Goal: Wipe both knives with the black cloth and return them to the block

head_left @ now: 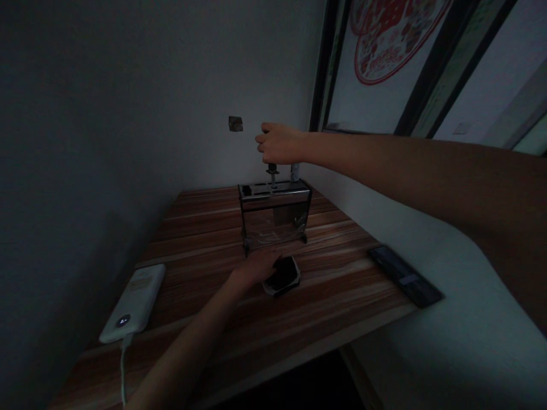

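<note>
A rack (276, 191) with a slotted metal top and clear sides, like a knife holder, stands upright on the table. Above it, my right hand (280, 143) is closed round the dark handle of a tool (272, 169). The tool's metal shaft points down and meets the slotted top; how far it goes in, I cannot tell. In front of the rack, my left hand (256, 266) grips the left side of a small black box-like object (284, 275) with a pale edge, lying on the table. Dim light hides most of the left fingers.
The wood-grain table (342, 273) meets the wall at the back. A white power bank (134, 302) with a cable (123, 370) lies at the left. A dark phone (405, 276) rests along the right edge. A small light object (294, 171) stands at the rack's right end.
</note>
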Available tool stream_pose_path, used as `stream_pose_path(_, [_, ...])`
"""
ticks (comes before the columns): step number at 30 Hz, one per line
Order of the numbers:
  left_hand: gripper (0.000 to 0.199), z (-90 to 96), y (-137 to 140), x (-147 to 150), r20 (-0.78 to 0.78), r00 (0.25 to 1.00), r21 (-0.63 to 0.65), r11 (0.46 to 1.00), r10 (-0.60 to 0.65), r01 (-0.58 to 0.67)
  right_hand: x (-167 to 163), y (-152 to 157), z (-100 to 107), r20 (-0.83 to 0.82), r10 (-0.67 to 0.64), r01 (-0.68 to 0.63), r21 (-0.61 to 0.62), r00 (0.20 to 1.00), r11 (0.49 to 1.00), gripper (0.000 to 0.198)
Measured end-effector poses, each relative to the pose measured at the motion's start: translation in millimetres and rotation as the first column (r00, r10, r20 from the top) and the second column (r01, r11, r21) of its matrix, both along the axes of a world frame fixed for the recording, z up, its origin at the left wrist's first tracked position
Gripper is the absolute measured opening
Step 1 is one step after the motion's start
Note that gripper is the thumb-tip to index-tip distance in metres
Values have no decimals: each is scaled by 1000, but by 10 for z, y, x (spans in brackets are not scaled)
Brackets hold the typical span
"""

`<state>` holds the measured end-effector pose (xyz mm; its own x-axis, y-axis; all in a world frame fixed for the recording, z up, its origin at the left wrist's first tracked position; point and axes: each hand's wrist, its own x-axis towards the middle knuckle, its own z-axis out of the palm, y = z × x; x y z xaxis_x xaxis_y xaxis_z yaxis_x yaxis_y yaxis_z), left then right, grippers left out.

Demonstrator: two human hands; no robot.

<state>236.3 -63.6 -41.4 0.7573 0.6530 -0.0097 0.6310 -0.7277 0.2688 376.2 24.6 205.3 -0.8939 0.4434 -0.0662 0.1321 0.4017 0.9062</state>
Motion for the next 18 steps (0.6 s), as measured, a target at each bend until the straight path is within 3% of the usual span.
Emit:
stream_pose_path(7, [33, 35, -14, 12, -31, 999, -44, 998, 36, -37, 23, 29, -203, 13, -18, 18, -58, 1000, 998, 20])
stream_pose_path(18, [29, -37, 29, 0, -24, 1000, 18, 1000, -7, 7, 90, 86, -414, 1, -8, 9, -60, 1000, 998, 17])
